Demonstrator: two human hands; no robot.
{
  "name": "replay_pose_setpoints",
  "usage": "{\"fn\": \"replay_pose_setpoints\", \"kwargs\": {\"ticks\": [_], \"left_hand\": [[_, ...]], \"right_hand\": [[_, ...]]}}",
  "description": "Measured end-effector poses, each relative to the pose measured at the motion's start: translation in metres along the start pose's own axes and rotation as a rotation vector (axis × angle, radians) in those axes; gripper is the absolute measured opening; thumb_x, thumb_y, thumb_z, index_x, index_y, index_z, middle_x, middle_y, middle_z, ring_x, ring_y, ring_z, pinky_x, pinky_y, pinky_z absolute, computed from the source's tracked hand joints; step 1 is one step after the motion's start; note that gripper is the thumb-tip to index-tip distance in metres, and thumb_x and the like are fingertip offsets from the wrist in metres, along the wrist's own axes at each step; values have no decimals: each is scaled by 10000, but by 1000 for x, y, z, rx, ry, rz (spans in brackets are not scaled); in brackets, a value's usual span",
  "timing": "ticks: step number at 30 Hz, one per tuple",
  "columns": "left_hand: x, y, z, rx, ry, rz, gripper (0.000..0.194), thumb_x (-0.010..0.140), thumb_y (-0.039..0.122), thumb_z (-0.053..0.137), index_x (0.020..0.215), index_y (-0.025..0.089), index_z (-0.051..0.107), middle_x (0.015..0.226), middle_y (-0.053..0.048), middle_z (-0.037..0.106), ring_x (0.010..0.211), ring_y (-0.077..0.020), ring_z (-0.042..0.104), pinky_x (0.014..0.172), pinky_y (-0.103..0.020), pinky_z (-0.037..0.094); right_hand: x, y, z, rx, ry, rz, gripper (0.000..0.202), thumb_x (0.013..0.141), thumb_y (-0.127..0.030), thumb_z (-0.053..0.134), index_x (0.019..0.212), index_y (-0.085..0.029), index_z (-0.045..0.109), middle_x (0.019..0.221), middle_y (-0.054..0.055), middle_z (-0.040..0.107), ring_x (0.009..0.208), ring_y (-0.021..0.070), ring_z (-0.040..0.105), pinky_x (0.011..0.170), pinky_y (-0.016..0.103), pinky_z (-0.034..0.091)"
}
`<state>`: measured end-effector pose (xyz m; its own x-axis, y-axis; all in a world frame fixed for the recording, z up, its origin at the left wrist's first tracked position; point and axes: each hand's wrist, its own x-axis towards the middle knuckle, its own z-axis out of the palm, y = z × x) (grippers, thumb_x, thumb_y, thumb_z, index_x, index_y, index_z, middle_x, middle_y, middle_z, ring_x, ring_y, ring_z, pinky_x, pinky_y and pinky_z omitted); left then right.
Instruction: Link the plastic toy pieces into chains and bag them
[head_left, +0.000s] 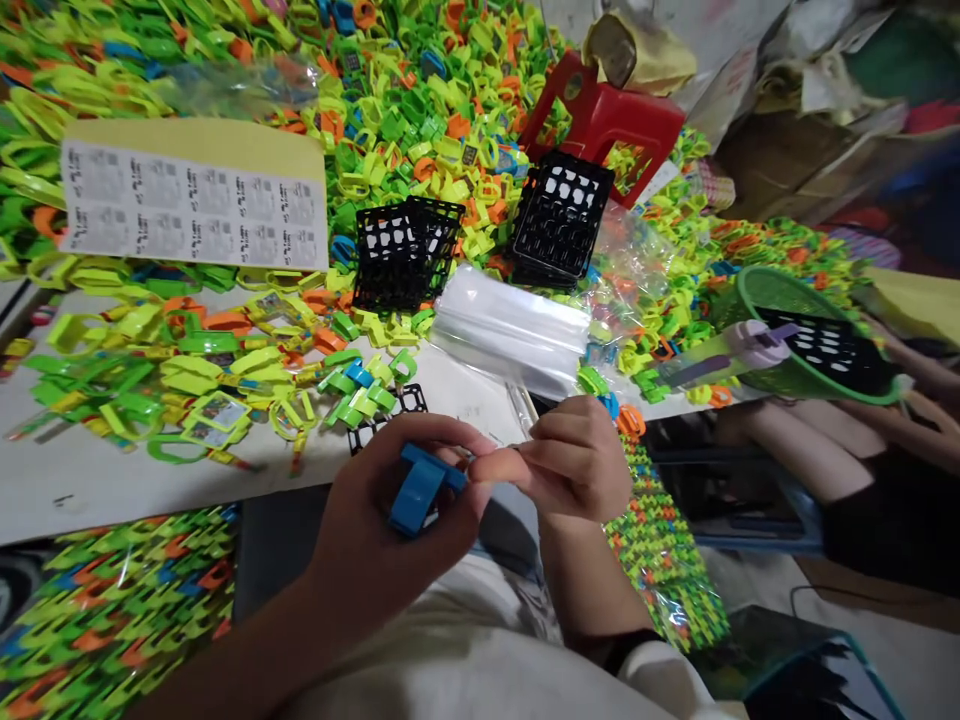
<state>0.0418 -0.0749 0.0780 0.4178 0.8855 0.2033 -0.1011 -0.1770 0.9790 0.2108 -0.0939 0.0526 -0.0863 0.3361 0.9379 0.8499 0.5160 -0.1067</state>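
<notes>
Thickly, plastic pieces crowd the white table beyond the hands.

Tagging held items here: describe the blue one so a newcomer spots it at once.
Find the white table. In front of its near edge, the left hand cups a blue plastic piece. Unlike the blue bits lying on the table, this one is held.

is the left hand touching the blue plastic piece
Touching: the head view shows the blue plastic piece held inside the curled left hand.
</notes>
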Motion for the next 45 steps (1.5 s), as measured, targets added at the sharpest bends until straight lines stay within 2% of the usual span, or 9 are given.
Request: {"fn": "replay_pose_setpoints", "kwargs": {"ticks": [7, 15, 18, 21, 24, 28, 31, 37, 45], "left_hand": [[-4, 5, -5, -235, -58, -209, 144, 730, 201, 672, 826, 226, 569, 762, 41, 613, 579, -75, 562, 551, -191, 494], [-5, 20, -6, -427, 3, -474, 248, 640, 190, 739, 772, 200, 529, 712, 53, 578, 553, -48, 515, 675, -219, 528], [-4, 23, -6, -458, -5, -507, 279, 623, 202, 755, 740, 193, 502, 691, 53, 569, 538, -46, 511, 678, -231, 529], [-4, 20, -9, -399, -35, -445, 262, 647, 236, 743, 729, 193, 497, 687, 44, 565, 565, -62, 527, 610, -203, 505], [-4, 14, -14, -184, -92, -256, 200, 694, 237, 709, 750, 209, 518, 708, 37, 562, 603, -82, 542, 566, -198, 483], [-10, 8, -19, 176, -28, 133, 251, 700, 152, 696, 844, 267, 525, 864, 27, 586, 813, -131, 592, 740, -266, 512], [-15, 4, -21, 319, 4, 295, 315, 725, 105, 666, 925, 297, 517, 912, 28, 605, 852, -137, 604, 783, -289, 516], [-15, 3, -31, 489, -162, 353, 404, 753, 69, 586, 1078, 297, 509, 1012, -15, 596, 933, -164, 593, 835, -301, 510], [-7, 5, -45, 600, -355, 369, 374, 739, 49, 564, 1047, 254, 510, 1022, -20, 596, 913, -145, 594, 790, -244, 489]], "right_hand": [[18, -8, -19, -102, -102, -164, 199, 784, -245, 709, 737, -211, 519, 678, -26, 588, 589, 107, 521, 552, 274, 405], [32, -20, -26, -138, -207, -238, 151, 836, -177, 633, 732, -214, 530, 656, -47, 583, 583, 102, 519, 545, 280, 400], [35, -25, -29, -131, -268, -219, 132, 858, -177, 598, 744, -208, 539, 678, -37, 593, 607, 109, 537, 565, 292, 417], [37, -27, -30, -130, -307, -209, 131, 870, -179, 580, 751, -211, 535, 689, -36, 597, 616, 106, 538, 579, 290, 417], [39, -22, -27, -126, -295, -284, 152, 862, -198, 604, 735, -212, 520, 661, -47, 577, 575, 92, 504, 555, 272, 384], [39, -11, -21, -124, -249, -379, 187, 832, -233, 655, 712, -197, 516, 650, -41, 573, 559, 87, 482, 524, 265, 337], [37, -9, -18, -118, -232, -408, 198, 827, -251, 663, 701, -192, 522, 657, -28, 585, 571, 92, 484, 520, 271, 317], [34, -12, -18, -108, -293, -360, 202, 830, -279, 659, 693, -207, 530, 662, -36, 589, 571, 95, 473, 532, 283, 299], [36, -7, -13, -69, -410, -362, 271, 855, -317, 624, 638, -200, 511, 613, -35, 555, 540, 94, 422, 533, 288, 246]]}}
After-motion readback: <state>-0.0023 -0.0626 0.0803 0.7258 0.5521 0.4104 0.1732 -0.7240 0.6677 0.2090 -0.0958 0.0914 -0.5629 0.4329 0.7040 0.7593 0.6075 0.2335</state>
